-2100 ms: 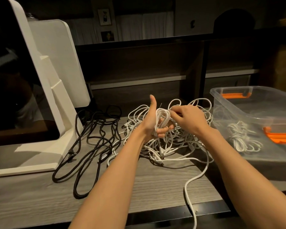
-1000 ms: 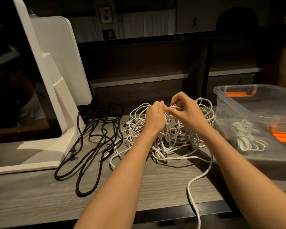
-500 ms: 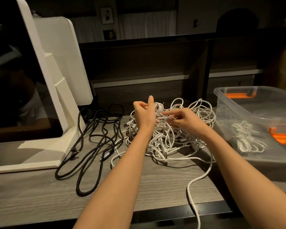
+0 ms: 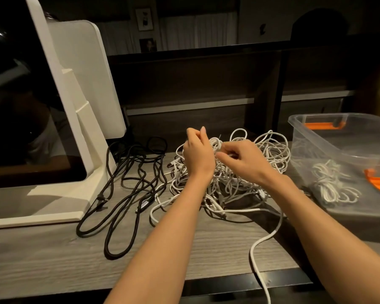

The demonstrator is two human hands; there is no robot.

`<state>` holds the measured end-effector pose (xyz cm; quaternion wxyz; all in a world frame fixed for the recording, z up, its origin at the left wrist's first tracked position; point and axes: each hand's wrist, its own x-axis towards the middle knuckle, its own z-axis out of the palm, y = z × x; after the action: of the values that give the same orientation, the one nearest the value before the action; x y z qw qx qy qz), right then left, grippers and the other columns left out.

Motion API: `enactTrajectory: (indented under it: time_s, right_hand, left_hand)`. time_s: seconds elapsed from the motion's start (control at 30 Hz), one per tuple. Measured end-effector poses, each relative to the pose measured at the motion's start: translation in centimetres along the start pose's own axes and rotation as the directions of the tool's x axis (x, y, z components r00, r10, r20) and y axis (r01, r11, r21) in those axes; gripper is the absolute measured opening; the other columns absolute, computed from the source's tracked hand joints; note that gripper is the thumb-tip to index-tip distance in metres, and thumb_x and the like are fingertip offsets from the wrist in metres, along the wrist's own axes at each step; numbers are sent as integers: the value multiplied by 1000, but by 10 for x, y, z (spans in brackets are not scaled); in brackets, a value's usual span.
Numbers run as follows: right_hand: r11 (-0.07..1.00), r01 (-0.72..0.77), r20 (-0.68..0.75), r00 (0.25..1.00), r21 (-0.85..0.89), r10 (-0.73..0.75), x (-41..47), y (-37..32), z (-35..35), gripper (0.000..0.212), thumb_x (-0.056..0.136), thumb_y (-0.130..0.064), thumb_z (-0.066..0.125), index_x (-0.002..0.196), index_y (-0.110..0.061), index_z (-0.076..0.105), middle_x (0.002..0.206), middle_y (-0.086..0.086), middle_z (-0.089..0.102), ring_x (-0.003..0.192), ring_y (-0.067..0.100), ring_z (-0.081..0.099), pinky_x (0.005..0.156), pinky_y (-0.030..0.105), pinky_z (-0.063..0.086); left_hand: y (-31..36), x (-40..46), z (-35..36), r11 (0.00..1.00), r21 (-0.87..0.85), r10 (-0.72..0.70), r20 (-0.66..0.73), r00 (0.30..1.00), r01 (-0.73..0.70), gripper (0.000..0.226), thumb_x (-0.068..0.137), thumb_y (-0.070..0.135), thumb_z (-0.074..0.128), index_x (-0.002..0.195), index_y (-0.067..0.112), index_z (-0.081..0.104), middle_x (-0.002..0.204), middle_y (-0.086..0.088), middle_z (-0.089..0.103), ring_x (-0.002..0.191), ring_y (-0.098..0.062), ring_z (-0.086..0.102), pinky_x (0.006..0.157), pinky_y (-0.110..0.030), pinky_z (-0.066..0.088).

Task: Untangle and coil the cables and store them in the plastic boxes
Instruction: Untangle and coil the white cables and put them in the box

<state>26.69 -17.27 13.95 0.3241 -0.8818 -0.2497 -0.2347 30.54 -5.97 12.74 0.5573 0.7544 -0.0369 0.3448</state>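
Head view, worktop: grey wood-grain desk (image 4: 206, 249), dim warm light.
White tangle: a heap of white cables (image 4: 235, 176) sits mid-desk, directly under and behind both hands, loops piled over one another.
Left hand: left hand (image 4: 198, 153) raised over the heap's left side, back of hand to camera, fingers curled round a few turns of white cable (image 4: 214, 142); looks like a coil being built on the hand.
Right hand: right hand (image 4: 241, 160) just beside the left, fingertips drawn together, pinching a strand at the coil. Exact strand hard to pick out.
Key relation: the feed cable appears to come from the heap below and to the right of the hands; the right hand is nearer that slack, the left acts as the spool. The turns seem to run upright across the left palm.
Loose tail: one white strand (image 4: 253, 251) trails off the desk's front edge, out of frame.
Store: clear plastic box (image 4: 316, 128) at far right, orange latches, one white bundle (image 4: 331, 185) already inside. Nearer the right hand.
Black cables: black cables (image 4: 127, 189) lie loose left of the heap, untouched.
Other: white monitor stand (image 4: 79, 119) far left.
Hidden: left palm and fingertips face away; which cable is held cannot be traced through the heap. Box's right side cut off.
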Motion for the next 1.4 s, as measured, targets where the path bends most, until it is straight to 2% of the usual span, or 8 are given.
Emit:
enactTrajectory:
  time_s: [0.13,0.37,0.53,0.67,0.77,0.9,1.17,1.4]
  right_hand:
    - [997,9,-59,998,77,-4,1,4,-5,22,92,-19,48,71,-15,54,62,-7,54,59,10,48,60,36,40]
    - [982,-7,-166,985,191,39,6,17,-6,6,89,-18,64,90,-14,69,77,-15,59,71,-4,56,67,12,41]
    - [812,-340,46,931,474,363,3,28,-11,23,85,-24,71,70,-13,57,73,9,63,53,12,50,55,23,37]
    - [810,-359,-37,906,463,423,5,28,-8,28,87,-21,68,66,-12,50,54,-1,50,43,2,43,50,19,34]
    - [807,-366,-102,883,464,459,6,29,-8,29,84,-16,69,65,-12,48,55,-1,48,49,6,42,55,24,34]
    - [789,-387,-45,886,478,462,4,30,-8,24,87,-12,64,69,-11,49,53,1,51,43,6,43,49,21,35]
    - [822,-359,4,917,442,399,0,22,-5,27,89,-11,62,68,-12,44,57,9,54,51,14,46,52,24,38]
    - [850,-266,31,958,454,284,-1,14,-3,22,88,-6,62,72,-6,47,47,-5,58,47,1,55,50,13,41]
  left_hand:
    - [-3,1,0,996,47,74,103,992,-79,24,104,21,39,89,9,54,72,0,53,63,-12,48,55,-25,34]
    - [1,3,1,996,-81,56,411,910,-25,28,104,18,37,99,11,64,91,0,63,92,-16,59,80,-32,48]
    - [9,1,0,971,-140,-85,551,830,193,44,106,33,32,109,5,65,77,-5,67,59,-8,63,50,-18,49]
    - [12,5,-8,884,-182,-201,685,700,431,53,100,53,31,93,11,62,74,-6,59,44,-8,53,42,-19,44]
    - [8,5,-13,856,-199,-121,820,559,477,40,92,44,60,109,10,51,77,-2,55,50,-6,47,48,-17,39]
    - [6,1,-11,853,-249,-124,757,642,459,34,93,12,64,115,11,37,74,-4,52,47,-6,43,45,-19,37]
    - [2,2,-3,892,-220,-172,643,746,396,19,96,24,60,102,8,51,75,-2,55,47,-6,45,44,-17,38]
    - [-6,3,2,889,-241,-211,542,814,390,26,97,28,58,80,8,55,64,-3,51,47,-8,46,45,-18,38]
